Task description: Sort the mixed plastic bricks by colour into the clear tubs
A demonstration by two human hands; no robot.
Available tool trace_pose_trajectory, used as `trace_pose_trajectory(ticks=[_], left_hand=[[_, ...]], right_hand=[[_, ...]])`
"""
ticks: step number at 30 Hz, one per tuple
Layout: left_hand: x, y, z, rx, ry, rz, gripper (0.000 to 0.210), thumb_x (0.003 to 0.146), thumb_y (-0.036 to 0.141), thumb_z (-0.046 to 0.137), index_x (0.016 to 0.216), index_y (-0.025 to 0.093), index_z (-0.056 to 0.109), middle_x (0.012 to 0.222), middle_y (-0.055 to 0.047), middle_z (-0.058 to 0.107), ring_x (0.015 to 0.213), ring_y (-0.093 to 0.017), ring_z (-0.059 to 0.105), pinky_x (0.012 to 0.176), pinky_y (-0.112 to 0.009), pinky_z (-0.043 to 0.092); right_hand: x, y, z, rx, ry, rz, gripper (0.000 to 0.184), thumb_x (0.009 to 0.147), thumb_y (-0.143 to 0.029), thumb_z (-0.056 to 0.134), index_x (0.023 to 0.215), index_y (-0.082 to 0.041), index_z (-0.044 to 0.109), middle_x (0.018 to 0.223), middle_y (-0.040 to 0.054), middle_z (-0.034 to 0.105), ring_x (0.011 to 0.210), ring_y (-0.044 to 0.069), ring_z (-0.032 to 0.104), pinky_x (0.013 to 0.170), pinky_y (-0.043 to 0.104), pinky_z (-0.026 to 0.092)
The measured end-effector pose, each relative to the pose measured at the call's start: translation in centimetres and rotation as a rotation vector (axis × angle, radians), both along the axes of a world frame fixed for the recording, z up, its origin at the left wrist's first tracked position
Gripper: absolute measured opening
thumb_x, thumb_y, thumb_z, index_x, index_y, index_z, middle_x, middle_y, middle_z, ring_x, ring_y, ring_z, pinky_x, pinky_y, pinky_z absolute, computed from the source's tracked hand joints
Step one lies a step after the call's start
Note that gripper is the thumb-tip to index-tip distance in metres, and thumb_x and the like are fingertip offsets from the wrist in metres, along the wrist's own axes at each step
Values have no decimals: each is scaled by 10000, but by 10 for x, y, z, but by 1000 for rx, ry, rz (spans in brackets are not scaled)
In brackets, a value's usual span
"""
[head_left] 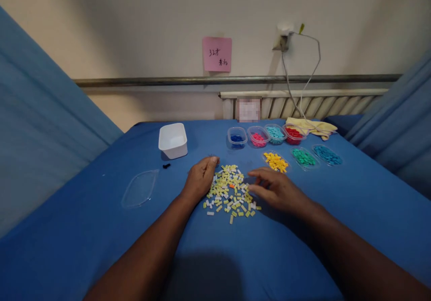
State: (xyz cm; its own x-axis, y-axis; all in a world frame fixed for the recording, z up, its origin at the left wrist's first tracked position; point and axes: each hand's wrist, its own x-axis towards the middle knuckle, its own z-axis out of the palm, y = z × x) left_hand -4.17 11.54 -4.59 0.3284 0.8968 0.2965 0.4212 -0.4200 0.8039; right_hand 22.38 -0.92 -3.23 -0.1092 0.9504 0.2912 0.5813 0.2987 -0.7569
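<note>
A loose pile of small toy bricks [229, 189], mostly pale yellow and white, lies on the blue cloth between my hands. One orange brick [232, 186] and a dark one show among them. My left hand [201, 177] rests at the pile's left edge, thumb uppermost and fingers curled in. Whether it holds anything is hidden. Over the right edge of the pile is my right hand [274, 189], thumb and fingers apart, with nothing visible between them. Just beyond it sits a clear dish of orange-yellow bricks [276, 162].
Clear tubs of dark blue [237, 139], pink [258, 138], light blue [275, 134] and red bricks [294, 133] line the back. Green [303, 157] and teal bricks [327, 154] lie right. Left are a white bin [173, 141], black piece [166, 166] and clear lid [140, 189].
</note>
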Motion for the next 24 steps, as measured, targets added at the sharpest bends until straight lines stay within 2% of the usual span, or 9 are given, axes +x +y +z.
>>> trace_pose_trajectory(ticks=[2,5,8,11,13,16,20,22,24], left_hand=[[-2,1,1,-8,-6,3,565,1098,653,476,1219,201,794,1229,-85,815,1205,-284,742,1096,-422,561],[-4,3,2,-7,2,11,570,1095,656,478,1228,201,795,1229,-91,814,1204,-290,742,1100,-433,559],[-5,4,3,-12,-12,22,580,1094,659,479,1231,191,794,1228,-94,815,1202,-293,745,1107,-439,557],[-5,5,3,-22,-38,10,590,1088,665,487,1222,178,792,1227,-98,815,1200,-296,746,1111,-439,559],[-6,5,4,-30,-37,0,592,1083,673,491,1216,182,794,1226,-97,815,1199,-301,746,1106,-444,562],[-7,5,5,-40,-24,10,588,1074,689,499,1220,205,798,1230,-84,814,1201,-311,744,1093,-451,568],[-7,5,6,-30,-12,10,570,1073,687,506,1205,215,797,1198,-68,821,1178,-307,748,1075,-441,571],[-7,5,7,-27,-5,10,562,1073,683,508,1183,216,800,1180,-65,824,1170,-305,749,1070,-435,568],[-6,4,7,-31,-4,11,554,1071,681,514,1185,222,801,1179,-62,825,1172,-305,748,1069,-433,565]], right_hand=[[21,8,-3,112,-114,-238,451,1012,-534,665,1320,-224,777,1213,155,779,1057,325,742,990,521,610],[62,15,-11,180,-336,-466,558,1003,-521,613,1391,-135,726,1383,233,725,1319,417,648,1175,605,486],[101,12,-20,97,-453,-652,566,1036,-480,519,1418,-102,696,1406,246,718,1324,406,653,1170,577,488],[128,3,-31,22,-552,-808,627,1042,-507,515,1459,-60,653,1417,273,702,1308,417,659,1126,564,509],[139,0,-39,-31,-615,-849,687,1039,-535,530,1484,-20,618,1404,296,699,1302,431,659,1106,555,511],[148,2,-49,-100,-669,-855,706,1030,-570,548,1484,-33,614,1368,285,721,1260,432,678,1061,537,526],[152,8,-50,-133,-680,-867,705,1025,-575,562,1467,-29,620,1328,293,733,1229,435,693,1047,540,528],[151,9,-47,-97,-665,-875,681,1030,-561,553,1442,-25,639,1339,301,724,1259,442,678,1076,560,513],[144,9,-43,8,-619,-857,655,1032,-556,547,1439,-53,649,1393,285,705,1311,438,651,1120,572,492]])
